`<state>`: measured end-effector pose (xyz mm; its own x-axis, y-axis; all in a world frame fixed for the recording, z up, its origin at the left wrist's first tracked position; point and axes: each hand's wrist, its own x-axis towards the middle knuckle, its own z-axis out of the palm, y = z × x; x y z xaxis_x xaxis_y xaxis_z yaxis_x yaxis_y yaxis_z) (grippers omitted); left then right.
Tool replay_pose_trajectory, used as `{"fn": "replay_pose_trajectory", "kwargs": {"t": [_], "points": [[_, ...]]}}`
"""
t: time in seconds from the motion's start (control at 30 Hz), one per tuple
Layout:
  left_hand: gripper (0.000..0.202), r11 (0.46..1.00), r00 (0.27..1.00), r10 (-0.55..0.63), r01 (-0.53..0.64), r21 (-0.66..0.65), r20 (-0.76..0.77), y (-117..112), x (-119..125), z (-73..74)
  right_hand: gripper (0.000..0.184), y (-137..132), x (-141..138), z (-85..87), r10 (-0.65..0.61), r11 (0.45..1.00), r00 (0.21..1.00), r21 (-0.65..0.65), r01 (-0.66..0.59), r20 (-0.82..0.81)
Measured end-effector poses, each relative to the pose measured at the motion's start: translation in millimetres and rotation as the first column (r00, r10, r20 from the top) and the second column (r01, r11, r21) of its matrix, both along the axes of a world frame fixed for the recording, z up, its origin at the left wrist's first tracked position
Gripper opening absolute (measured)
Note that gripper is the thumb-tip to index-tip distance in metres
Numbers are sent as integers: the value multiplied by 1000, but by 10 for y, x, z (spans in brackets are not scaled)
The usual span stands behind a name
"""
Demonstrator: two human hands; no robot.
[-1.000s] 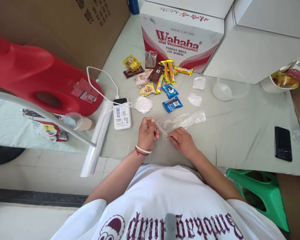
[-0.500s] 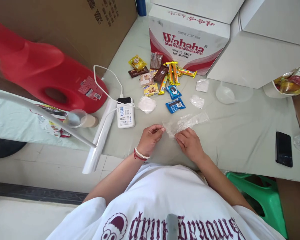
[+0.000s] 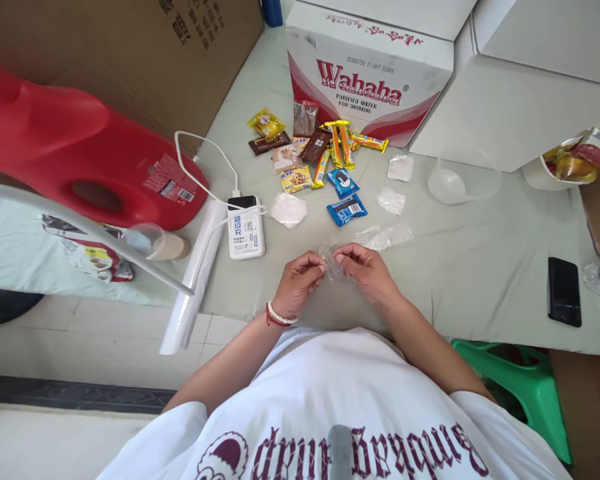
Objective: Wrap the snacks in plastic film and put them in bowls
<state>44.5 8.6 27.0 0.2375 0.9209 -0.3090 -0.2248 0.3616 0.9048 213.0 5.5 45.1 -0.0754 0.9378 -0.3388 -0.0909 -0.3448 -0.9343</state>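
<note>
My left hand (image 3: pixel 296 285) and my right hand (image 3: pixel 367 270) are close together just above the pale cloth, each pinching one side of a clear plastic bag (image 3: pixel 380 237). The bag's open end sits between my fingertips and the rest trails off to the right on the cloth. A blue biscuit packet (image 3: pixel 346 209) lies a little beyond my hands, with a second blue packet (image 3: pixel 343 181) behind it. A heap of snack packets (image 3: pixel 314 147) lies further back.
A Wahaha water carton (image 3: pixel 367 87) stands at the back. A white power bank (image 3: pixel 245 227) with a cable, a roll of plastic (image 3: pixel 192 280) and a red container (image 3: pixel 80 160) are on the left. A clear bowl (image 3: pixel 457 183), a black phone (image 3: pixel 563 291) and a green stool (image 3: pixel 525 390) are on the right.
My right hand has moved left and up along the bag to meet my left hand. The left hand has opened from a fist into a pinch on the bag's edge.
</note>
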Motion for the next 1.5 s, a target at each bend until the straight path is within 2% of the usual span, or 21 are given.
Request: {"fn": "replay_pose_trajectory", "kwargs": {"t": [0.07, 0.13, 0.23, 0.27, 0.33, 0.4, 0.47, 0.57, 0.6, 0.67, 0.77, 0.87, 0.93, 1.03, 1.1, 1.2, 1.27, 1.33, 1.4, 1.43, 1.5], "points": [[13, 985, 989, 22, 3, 170, -144, -7, -9, 3, 46, -2, -8, 25, -23, 999, 999, -50, 21, -39], [8, 938, 946, 50, 66, 339, -321, -30, 4, 15, 50, -22, -16, 63, -15, 996, 998, -89, 9, -64], [6, 885, 890, 56, 166, 434, -453, -87, 42, 34, 44, -55, -31, 83, -9, 998, 999, -67, 6, -41], [7, 883, 890, 45, 177, 434, -454, -104, 54, 35, 42, -64, -34, 75, -17, 999, 999, -49, 16, -28], [17, 916, 917, 38, 127, 380, -398, -121, 75, 29, 39, -79, -31, 48, -40, 999, 999, -20, 40, -4], [24, 966, 946, 70, 16, 259, -318, -107, 101, 13, 38, -94, -23, 25, -44, 999, 999, 5, 44, 28], [28, 991, 962, 68, -33, 133, -265, -64, 137, -12, 37, -111, -11, 15, -19, 999, 998, 36, 16, 62], [36, 999, 978, -19, 27, 38, -206, 13, 178, -63, 35, -161, 34, 5, -13, 997, 994, 82, 4, 108], [37, 1000, 983, -15, 19, 22, -183, 32, 177, -83, 33, -194, 66, -5, -37, 995, 992, 97, 25, 124], [36, 998, 986, 65, -67, -6, -150, 52, 138, -123, 31, -300, 168, -35, -113, 988, 979, 127, 92, 167], [32, 978, 966, 204, -208, -2, -161, 31, 4, -165, 30, -561, 421, -75, -203, 976, 944, 131, 174, 261], [28, 966, 938, 251, -228, 120, -241, -45, -127, -153, 37, -835, 740, -37, -84, 996, 897, 8, 89, 434], [26, 957, 933, 241, -184, 222, -268, -114, -156, -121, 41, -911, 920, 38, -15, 998, 823, -40, 46, 567], [22, 959, 949, 195, -132, 249, -247, -191, -104, -79, 51, -753, 1005, 135, -118, 993, 703, 76, 91, 701], [19, 976, 958, 200, -177, 124, -207, -177, -40, -75, 55, -496, 899, 136, -141, 989, 648, 134, 60, 749], [21, 966, 956, 232, -249, -74, -182, -20, 43, -85, 44, -81, 569, 48, 26, 994, 560, 37, -100, 828], [26, 983, 952, 158, -176, -47, -263, 139, 78, -76, 23, 98, 350, -18, 129, 978, 512, -24, -208, 849], [28, 998, 913, 35, -11, 61, -407, 275, 98, -51, 16, 160, 227, -56, 104, 965, 546, 47, -256, 831], [29, 984, 868, -20, 105, 144, -495, 341, 102, -33, 20, 129, 243, -65, -32, 964, 660, 197, -178, 751], [29, 980, 867, -5, 105, 172, -499, 343, 96, -35, 22, 90, 300, -63, -117, 963, 717, 256, -89, 688], [29, 979, 886, 111, -19, 204, -450, 297, 63, -71, 28, -11, 478, -59, -278, 945, 788, 302, 123, 550]]}}
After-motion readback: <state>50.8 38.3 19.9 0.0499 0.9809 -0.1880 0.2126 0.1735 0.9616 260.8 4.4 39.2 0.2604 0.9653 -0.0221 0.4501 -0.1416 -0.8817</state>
